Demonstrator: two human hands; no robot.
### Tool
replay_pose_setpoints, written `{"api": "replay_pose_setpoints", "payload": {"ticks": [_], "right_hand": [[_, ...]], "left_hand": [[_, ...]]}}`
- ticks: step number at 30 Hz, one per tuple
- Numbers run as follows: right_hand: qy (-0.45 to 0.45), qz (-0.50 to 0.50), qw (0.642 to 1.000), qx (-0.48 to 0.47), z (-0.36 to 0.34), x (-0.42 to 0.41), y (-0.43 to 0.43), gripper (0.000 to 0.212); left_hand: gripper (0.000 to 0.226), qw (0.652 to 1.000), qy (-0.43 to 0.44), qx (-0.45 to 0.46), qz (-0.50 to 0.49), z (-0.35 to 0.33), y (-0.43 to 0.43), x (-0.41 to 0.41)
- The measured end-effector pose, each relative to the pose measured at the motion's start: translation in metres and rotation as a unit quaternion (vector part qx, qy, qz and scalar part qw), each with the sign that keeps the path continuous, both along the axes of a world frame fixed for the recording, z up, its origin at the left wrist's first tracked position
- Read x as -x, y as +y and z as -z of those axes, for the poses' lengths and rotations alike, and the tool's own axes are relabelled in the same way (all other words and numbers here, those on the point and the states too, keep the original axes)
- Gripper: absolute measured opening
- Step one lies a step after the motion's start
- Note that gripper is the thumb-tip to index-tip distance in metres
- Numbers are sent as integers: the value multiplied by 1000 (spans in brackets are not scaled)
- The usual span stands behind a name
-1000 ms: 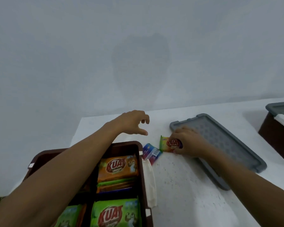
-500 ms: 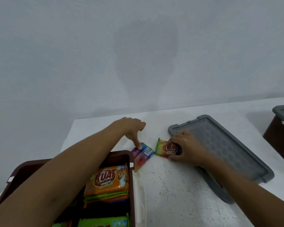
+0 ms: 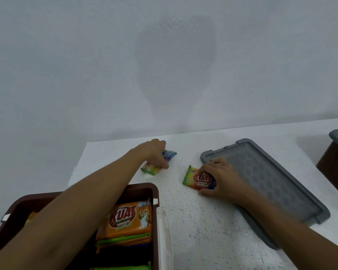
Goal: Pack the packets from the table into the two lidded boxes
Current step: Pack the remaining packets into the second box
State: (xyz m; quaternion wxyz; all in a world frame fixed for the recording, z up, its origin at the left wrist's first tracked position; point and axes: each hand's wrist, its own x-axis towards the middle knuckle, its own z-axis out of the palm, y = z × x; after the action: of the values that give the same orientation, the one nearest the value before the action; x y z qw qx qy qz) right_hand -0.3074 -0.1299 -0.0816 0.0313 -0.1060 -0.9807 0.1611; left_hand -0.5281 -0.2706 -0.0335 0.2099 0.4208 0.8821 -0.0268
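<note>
A plain, pale grey-white wall [image 3: 66,55] fills the upper half of the view. A soft, dark, rounded shadow [image 3: 174,65] lies at its centre and narrows downward. Below, a white table [image 3: 203,221] flecked with small black specks meets the wall at its far edge. The light is even and dim, with a bluish cast.

Left hand [image 3: 154,152], right hand [image 3: 223,179] on packets [image 3: 193,177]

Both arms outstretched; left hand [image 3: 155,154] pinching, right hand [image 3: 221,179] gripping
</note>
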Motion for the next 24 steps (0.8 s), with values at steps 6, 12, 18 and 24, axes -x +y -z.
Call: {"api": "replay_pose_setpoints", "payload": {"ticks": [6, 12, 18, 24], "right_hand": [[-24, 42, 999, 19, -2, 4, -5, 65], [-4, 118, 990, 74, -11, 19, -17, 73], [89, 200, 936, 277, -27, 30, -52, 76], [128, 193, 881, 413, -57, 29, -83, 55]], "left_hand": [[27, 775, -463, -354, -246, -37, -17, 7], [29, 773, -467, -386, -187, -59, -37, 1], [20, 769, -430, -433, -192, -68, -76, -1], [26, 806, -339, -447, -186, -70, -119, -6]]}}
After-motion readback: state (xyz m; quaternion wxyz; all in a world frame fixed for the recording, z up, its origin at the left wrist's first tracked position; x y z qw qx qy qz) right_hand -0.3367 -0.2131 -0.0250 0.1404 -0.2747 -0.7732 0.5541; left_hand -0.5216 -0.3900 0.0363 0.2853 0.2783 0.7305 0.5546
